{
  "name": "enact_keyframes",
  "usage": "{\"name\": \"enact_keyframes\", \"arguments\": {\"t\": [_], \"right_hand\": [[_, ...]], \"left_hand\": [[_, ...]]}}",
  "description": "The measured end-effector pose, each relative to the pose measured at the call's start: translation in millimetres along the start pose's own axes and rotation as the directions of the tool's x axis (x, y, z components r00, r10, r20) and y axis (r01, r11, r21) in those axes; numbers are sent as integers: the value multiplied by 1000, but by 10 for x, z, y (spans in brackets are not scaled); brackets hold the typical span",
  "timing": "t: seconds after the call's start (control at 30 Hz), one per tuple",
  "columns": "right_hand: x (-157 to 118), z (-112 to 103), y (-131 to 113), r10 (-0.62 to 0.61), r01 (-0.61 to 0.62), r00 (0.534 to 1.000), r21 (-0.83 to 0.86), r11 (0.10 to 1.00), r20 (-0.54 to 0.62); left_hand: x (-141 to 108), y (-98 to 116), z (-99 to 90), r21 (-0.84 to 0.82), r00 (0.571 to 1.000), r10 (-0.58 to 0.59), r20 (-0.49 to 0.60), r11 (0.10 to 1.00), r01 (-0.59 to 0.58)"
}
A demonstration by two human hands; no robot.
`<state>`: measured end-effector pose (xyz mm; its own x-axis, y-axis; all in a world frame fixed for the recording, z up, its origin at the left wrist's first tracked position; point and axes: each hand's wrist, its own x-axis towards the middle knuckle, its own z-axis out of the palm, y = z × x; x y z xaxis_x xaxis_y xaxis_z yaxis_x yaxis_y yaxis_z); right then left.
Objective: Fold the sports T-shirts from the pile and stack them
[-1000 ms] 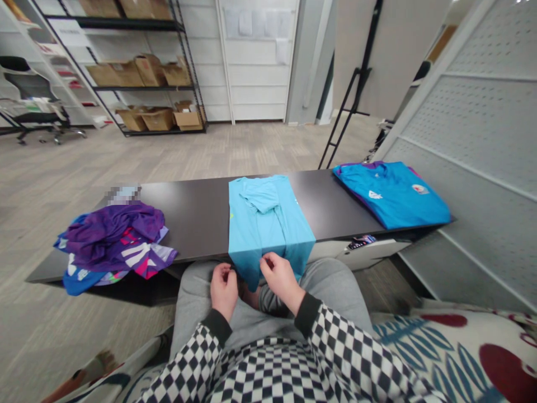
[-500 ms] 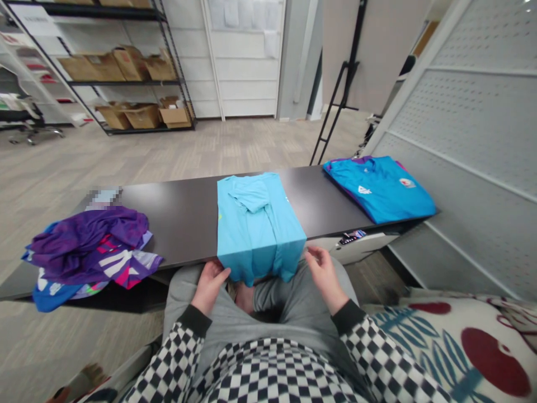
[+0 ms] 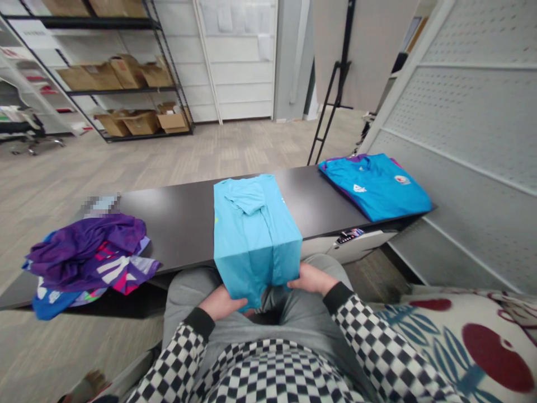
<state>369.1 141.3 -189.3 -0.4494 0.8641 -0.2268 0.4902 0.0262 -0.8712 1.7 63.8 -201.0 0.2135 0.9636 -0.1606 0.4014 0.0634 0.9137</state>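
Note:
A light blue T-shirt (image 3: pixel 251 229) lies across the dark tabletop (image 3: pixel 180 224), its sides folded inward and a sleeve on top near the far end. Its near end hangs over the front edge above my knees. My left hand (image 3: pixel 222 302) grips the lower left corner of that hanging part, thumb in front and fingers behind the cloth. On the other side, my right hand (image 3: pixel 312 279) pinches the lower right corner, its fingers partly hidden by the fabric.
A crumpled heap of purple and blue shirts (image 3: pixel 88 252) sits at the left. Folded blue shirts (image 3: pixel 377 187) are stacked at the right end. Beneath the tabletop a whitish drawer front (image 3: pixel 361 246) juts out, and a patterned cushion (image 3: pixel 461 341) lies at my right.
Both hands have moved inward and taken hold of the hanging corners of the light blue T-shirt. Its near end is now pulled slightly toward me.

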Motion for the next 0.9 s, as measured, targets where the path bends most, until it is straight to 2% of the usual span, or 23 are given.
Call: {"name": "enact_keyframes", "arguments": {"t": [0.07, 0.13, 0.2, 0.27, 0.33, 0.43, 0.5, 0.57, 0.67, 0.73, 0.8, 0.9], "right_hand": [[-102, -1, -75, -30, 31, 1000, -58, 998, 4], [-256, 19, -140, -63, 65, 998, -47, 997, 29], [-452, 55, -190, -74, 72, 996, 36, 997, 58], [-663, 101, -235, -54, 44, 997, 168, 985, 55], [-860, 150, -289, -3, -8, 999, 318, 948, 34], [-1094, 226, -383, 87, -80, 996, 537, 840, 12], [-1212, 282, -426, 133, -97, 991, 642, 761, -8], [-1308, 352, -423, 158, -126, 987, 686, 716, 17], [-1409, 484, -332, 176, -213, 977, 649, 730, 123], [-1442, 566, -262, 199, -233, 972, 621, 748, 124], [-1461, 610, -231, 229, -211, 972, 626, 751, 53], [-1503, 580, -269, 252, -153, 966, 638, 755, -67]], "left_hand": [[-106, 54, 49, 29, 999, 49, 12, 998, -49], [-255, 114, 109, -2, 998, 50, 23, 999, -50], [-443, 165, 188, -97, 999, -16, 37, 995, 20], [-648, 209, 280, -247, 991, -135, 21, 959, 136], [-844, 266, 364, -426, 961, -275, -23, 872, 239], [-1065, 407, 429, -674, 896, -440, -54, 679, 292], [-1154, 519, 438, -761, 876, -483, -15, 574, 303], [-1205, 603, 443, -776, 869, -495, 26, 538, 330], [-1237, 620, 466, -758, 876, -480, 42, 556, 341], [-1242, 565, 474, -744, 888, -460, 17, 588, 318], [-1245, 489, 456, -696, 897, -436, -77, 667, 265], [-1257, 413, 385, -544, 877, -378, -297, 822, 170]]}}
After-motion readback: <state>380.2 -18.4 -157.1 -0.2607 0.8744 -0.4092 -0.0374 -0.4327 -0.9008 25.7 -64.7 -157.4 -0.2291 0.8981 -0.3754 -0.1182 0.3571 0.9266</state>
